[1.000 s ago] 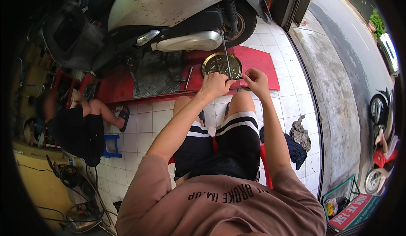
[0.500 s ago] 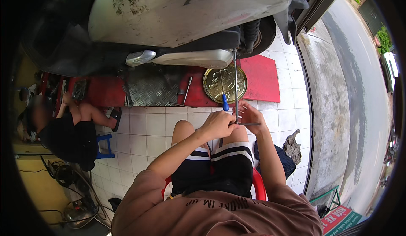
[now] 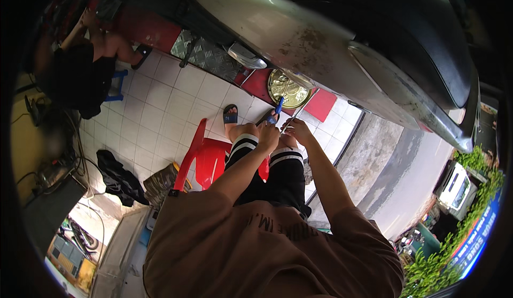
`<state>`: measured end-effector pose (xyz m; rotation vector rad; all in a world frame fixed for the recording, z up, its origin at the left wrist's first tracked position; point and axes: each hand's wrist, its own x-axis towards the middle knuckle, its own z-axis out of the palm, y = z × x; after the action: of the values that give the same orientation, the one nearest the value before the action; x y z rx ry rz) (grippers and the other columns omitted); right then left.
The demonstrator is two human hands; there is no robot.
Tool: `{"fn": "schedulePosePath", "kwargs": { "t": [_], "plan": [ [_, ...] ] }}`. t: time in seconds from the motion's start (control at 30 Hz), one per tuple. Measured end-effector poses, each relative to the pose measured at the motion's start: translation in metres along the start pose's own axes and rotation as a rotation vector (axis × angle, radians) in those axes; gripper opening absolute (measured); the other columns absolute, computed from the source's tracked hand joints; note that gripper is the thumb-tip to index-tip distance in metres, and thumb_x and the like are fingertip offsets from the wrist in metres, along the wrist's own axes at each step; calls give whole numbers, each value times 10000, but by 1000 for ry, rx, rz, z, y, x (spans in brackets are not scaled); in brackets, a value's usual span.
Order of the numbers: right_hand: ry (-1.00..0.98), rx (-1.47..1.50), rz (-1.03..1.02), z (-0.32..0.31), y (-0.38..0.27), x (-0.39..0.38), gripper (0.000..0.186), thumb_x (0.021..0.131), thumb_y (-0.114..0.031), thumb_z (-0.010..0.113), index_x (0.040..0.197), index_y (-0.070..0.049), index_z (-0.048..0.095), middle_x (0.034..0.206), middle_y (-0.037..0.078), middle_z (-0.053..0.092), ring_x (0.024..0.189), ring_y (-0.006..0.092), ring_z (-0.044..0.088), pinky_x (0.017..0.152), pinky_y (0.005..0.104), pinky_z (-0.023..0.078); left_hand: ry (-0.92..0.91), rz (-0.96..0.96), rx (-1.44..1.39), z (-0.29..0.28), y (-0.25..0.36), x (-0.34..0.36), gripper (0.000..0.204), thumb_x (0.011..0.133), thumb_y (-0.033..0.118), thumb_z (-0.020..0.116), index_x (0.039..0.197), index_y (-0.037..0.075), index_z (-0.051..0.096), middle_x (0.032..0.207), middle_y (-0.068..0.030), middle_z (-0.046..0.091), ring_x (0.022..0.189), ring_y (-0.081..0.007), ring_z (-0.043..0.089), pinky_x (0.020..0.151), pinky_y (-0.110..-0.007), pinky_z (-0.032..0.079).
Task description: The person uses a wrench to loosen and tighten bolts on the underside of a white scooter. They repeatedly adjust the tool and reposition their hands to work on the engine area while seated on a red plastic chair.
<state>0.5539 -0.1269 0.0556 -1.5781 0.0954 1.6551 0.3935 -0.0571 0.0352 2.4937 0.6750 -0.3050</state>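
Note:
My left hand (image 3: 269, 136) is closed at the near end of a long thin metal T-handle wrench (image 3: 306, 103). My right hand (image 3: 297, 131) is beside it, fingers bent in around the same end; the crossbar is mostly hidden. From my hands the shaft slants up and right to the underside of a silver motor scooter (image 3: 299, 36), where its far tip is hard to make out. Just beyond my left hand, a blue-handled screwdriver (image 3: 279, 104) lies over the edge of a round gold tray (image 3: 289, 93).
The tray sits on a red platform (image 3: 323, 106) with a metal tread plate (image 3: 206, 57). A red plastic chair (image 3: 206, 159) stands at my left. Farther left another person (image 3: 75, 73) sits on a blue stool (image 3: 116, 84). A road (image 3: 398, 175) runs past on the right.
The view has swung round and my body has shifted, so the chair now shows at my left. My right hand's fingers have drawn in from spread to bent around the wrench end.

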Motion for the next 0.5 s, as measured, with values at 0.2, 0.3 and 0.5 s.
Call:
{"fn": "schedulePosePath", "kwargs": {
  "t": [0.2,0.3,0.5],
  "plan": [
    [-82,61,225,-2,-33,13,281,1020,-280,410,1042,-38,553,1030,151,620,881,264,644,813,360,538,126,-51,-77,-7,1,-13,339,865,398,598,809,80,700,850,-78,656,976,-238,587,975,-401,366],
    [-103,-32,269,-6,-43,4,337,1018,-305,394,1046,-19,569,995,159,644,862,266,662,769,346,553,168,-26,-261,-7,4,-19,335,865,374,583,759,75,688,816,-73,646,958,-236,568,927,-391,386],
    [-308,-1221,-373,-38,-83,-31,189,868,-108,553,1007,6,611,840,142,663,714,263,662,679,331,547,677,-228,-391,-10,27,-21,135,760,168,677,724,61,603,767,-79,555,866,-265,526,903,-388,409]
  ]
}}
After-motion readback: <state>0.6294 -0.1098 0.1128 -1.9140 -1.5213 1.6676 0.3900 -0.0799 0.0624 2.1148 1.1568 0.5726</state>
